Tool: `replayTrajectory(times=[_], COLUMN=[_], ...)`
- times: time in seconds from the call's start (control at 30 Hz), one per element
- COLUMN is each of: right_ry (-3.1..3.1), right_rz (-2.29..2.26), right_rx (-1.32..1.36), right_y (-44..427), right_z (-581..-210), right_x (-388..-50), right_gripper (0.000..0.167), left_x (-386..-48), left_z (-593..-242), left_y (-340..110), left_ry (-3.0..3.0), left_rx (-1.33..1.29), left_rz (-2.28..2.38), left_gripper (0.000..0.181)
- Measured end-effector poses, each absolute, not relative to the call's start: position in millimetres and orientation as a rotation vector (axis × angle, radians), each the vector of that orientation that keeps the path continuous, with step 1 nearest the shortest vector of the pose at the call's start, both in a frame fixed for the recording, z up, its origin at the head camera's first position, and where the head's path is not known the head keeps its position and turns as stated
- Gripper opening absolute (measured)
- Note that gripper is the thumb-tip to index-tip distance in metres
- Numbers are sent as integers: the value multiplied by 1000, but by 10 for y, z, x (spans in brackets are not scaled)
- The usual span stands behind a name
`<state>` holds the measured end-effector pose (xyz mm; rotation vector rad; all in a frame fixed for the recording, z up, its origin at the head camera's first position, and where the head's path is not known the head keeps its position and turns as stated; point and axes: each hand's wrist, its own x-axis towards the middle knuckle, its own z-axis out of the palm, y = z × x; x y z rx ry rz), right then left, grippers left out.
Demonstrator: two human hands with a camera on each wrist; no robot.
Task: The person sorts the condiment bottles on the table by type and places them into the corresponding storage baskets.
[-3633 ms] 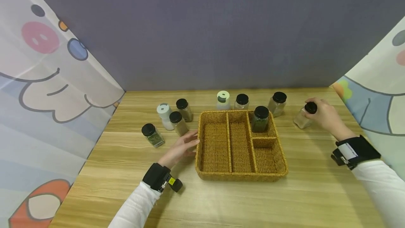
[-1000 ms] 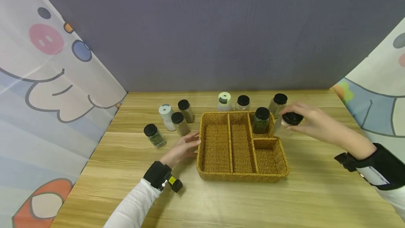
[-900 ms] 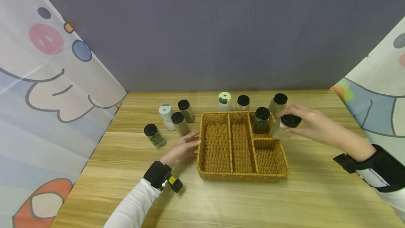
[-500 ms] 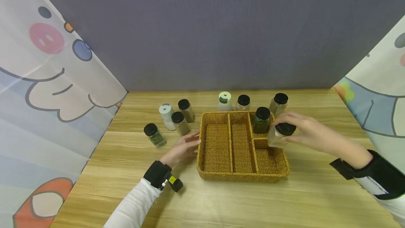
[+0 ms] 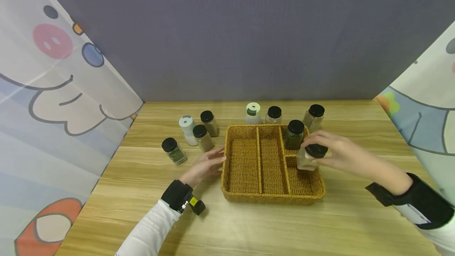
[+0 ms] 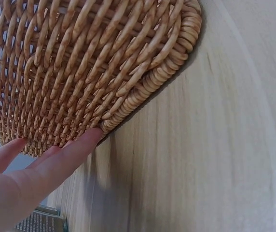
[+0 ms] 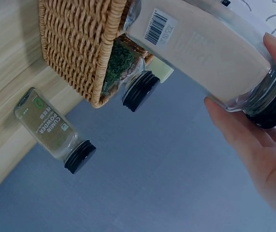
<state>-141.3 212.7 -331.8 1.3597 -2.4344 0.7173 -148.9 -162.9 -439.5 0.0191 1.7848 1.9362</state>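
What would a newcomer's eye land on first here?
Probably the woven basket at mid-table, split into four compartments, with the left hand touching its left side. Next, the right hand gripping a black-lidded jar of pale powder at the front right compartment. Then the big pink cartoon snout on the printed backdrop at the head view's left edge.

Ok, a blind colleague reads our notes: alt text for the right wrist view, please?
The right hand holds a jar of pale powder, its base by the rim of a basket with a herb jar inside. A cumin jar stands outside.
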Motion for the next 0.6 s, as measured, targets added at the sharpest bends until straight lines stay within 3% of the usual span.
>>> replayTrajectory(times=[0.6], right_ry=[-2400], right_rz=[761], right_rx=[1428], right_y=[2065], right_z=[-3475], right_x=[-1413], right_gripper=[52], left_x=[-1498], left_z=[-4400], left_y=[-1623], left_ry=[1785], left_rx=[19], left_rz=[1929], left_gripper=[62])
